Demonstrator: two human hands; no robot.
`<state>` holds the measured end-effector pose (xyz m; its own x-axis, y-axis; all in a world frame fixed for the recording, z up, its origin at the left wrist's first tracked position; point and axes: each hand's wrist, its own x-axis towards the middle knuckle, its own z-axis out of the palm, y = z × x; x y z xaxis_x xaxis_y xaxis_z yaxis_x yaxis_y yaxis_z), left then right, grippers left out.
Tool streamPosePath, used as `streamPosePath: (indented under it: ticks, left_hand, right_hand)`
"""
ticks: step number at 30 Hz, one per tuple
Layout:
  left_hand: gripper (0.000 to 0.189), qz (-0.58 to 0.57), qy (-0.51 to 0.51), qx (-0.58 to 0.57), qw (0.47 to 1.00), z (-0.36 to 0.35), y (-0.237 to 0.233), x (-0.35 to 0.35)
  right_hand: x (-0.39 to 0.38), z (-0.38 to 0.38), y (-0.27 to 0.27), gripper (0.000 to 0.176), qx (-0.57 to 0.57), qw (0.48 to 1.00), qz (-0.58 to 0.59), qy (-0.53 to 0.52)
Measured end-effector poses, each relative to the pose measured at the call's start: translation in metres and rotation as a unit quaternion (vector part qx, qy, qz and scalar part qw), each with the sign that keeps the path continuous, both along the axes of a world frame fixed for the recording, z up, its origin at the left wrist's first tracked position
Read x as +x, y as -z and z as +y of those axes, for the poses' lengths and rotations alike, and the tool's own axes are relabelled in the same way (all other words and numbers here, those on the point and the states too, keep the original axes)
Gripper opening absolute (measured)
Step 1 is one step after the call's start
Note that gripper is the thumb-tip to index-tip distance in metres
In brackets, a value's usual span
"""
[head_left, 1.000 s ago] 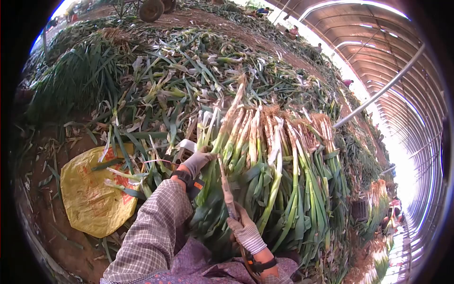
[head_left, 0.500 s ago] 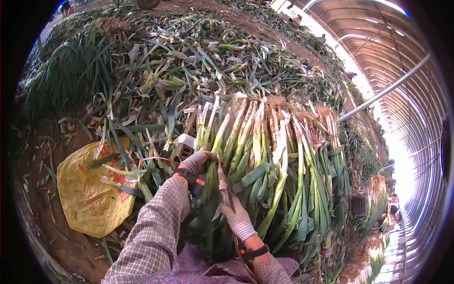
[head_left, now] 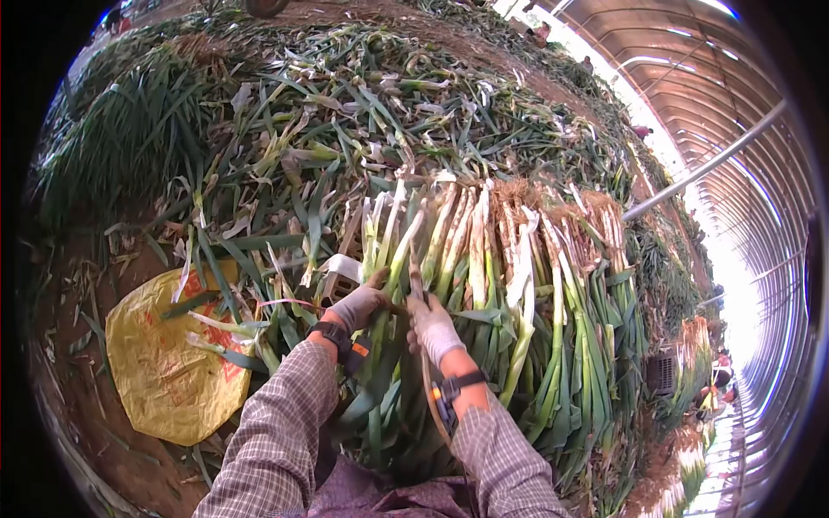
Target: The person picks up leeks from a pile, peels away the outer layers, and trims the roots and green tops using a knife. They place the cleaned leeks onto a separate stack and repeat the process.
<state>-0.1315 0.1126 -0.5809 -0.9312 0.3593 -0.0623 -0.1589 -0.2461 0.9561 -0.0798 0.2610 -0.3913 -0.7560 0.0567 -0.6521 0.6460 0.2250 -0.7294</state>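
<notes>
My left hand, in a dusty work glove, is closed around a large green onion. Its pale stem slants up past my fingers, and green leaves hang below. Close by on the right, my gloved right hand grips a slim brownish nozzle. From this hand a hose runs down along my wrist. The nozzle's tip points up beside the held stem. To the right of both hands lies a thick row of green onions, white ends and roots uppermost, leaves toward me.
A yellow sack with red print lies on the soil at left. Near my left hand is a whitish crate. Stripped leaves cover the ground ahead. A metal pole slants in at right, under the arched tunnel roof.
My right hand has moved up and closer to my left hand, bringing the nozzle up beside the green onion's stem. My left hand stays in about the same place.
</notes>
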Motion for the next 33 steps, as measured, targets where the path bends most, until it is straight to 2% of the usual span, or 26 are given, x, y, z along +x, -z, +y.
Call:
streamPosePath:
  ticks: [2,5,6,7,9,10,11,13,14,15,18,21,24,27,28,31,32,33]
  left_hand:
    - [0.092,-0.152,-0.025,0.032,0.988,-0.009,-0.056,0.007]
    - [0.088,-0.081,-0.076,0.003,0.994,-0.015,-0.037,-0.012]
    - [0.067,-0.018,-0.154,-0.193,0.969,-0.013,-0.062,-0.001]
    - [0.058,0.038,-0.190,-0.305,0.933,-0.007,-0.082,0.004]
    - [0.040,0.146,-0.253,-0.510,0.809,0.007,-0.109,0.008]
    - [0.023,0.144,-0.242,-0.461,0.842,0.018,-0.121,0.010]
    - [0.025,0.118,-0.181,-0.428,0.878,0.030,-0.123,0.010]
    - [0.029,0.063,-0.127,-0.464,0.874,0.063,-0.114,0.010]
    - [0.040,0.052,-0.124,-0.472,0.871,0.077,-0.100,0.011]
    - [0.047,0.019,-0.123,-0.436,0.891,0.086,-0.093,0.008]
    - [0.045,-0.010,-0.124,-0.404,0.906,0.085,-0.083,-0.004]
    - [0.042,-0.025,-0.127,-0.422,0.897,0.079,-0.074,-0.002]
    - [0.047,-0.143,-0.080,-0.243,0.956,0.059,-0.079,-0.004]
    - [0.057,-0.084,-0.093,-0.123,0.984,0.038,-0.072,0.007]
    - [0.064,-0.108,-0.083,-0.118,0.984,0.032,-0.071,0.009]
    - [0.064,-0.026,-0.091,-0.144,0.985,0.031,-0.007,-0.005]
    - [0.067,-0.085,-0.169,-0.103,0.977,0.039,-0.034,0.005]
    - [0.065,-0.123,-0.167,-0.098,0.973,0.041,-0.072,0.019]
  right_hand:
    - [-0.028,-0.009,0.008,0.050,-0.009,0.999,0.028,0.016]
    - [-0.056,-0.001,0.010,0.049,0.017,0.996,0.077,0.031]
    - [-0.057,0.009,0.009,0.048,0.000,0.997,0.077,0.029]
    - [-0.049,0.021,0.009,0.044,-0.037,0.995,0.071,0.053]
    - [-0.023,0.043,-0.010,0.044,-0.039,0.995,0.080,0.049]
    - [-0.004,0.049,-0.024,0.044,-0.032,0.995,0.076,0.061]
    - [0.016,0.054,-0.037,0.045,-0.026,0.994,0.072,0.075]
    - [0.052,0.068,-0.045,0.045,0.004,0.995,0.061,0.082]
    - [0.069,0.076,-0.041,0.049,0.018,0.995,0.066,0.079]
    - [0.083,0.082,-0.040,0.054,0.004,0.995,0.048,0.082]
    - [0.120,0.083,-0.056,0.060,0.024,0.997,0.009,0.070]
    - [0.137,0.080,-0.069,0.061,0.044,0.998,0.032,-0.022]
    - [0.140,0.079,-0.064,0.061,0.046,0.996,0.053,-0.054]
    - [0.133,0.064,-0.064,0.060,0.051,0.994,0.048,-0.085]
    - [0.127,0.060,-0.058,0.060,0.051,0.993,0.039,-0.096]
    - [0.106,0.038,-0.044,0.057,0.068,0.993,0.023,-0.093]
    - [0.095,0.035,-0.029,0.057,0.079,0.993,0.033,-0.086]
    - [0.086,0.031,-0.021,0.056,0.090,0.992,0.043,-0.080]
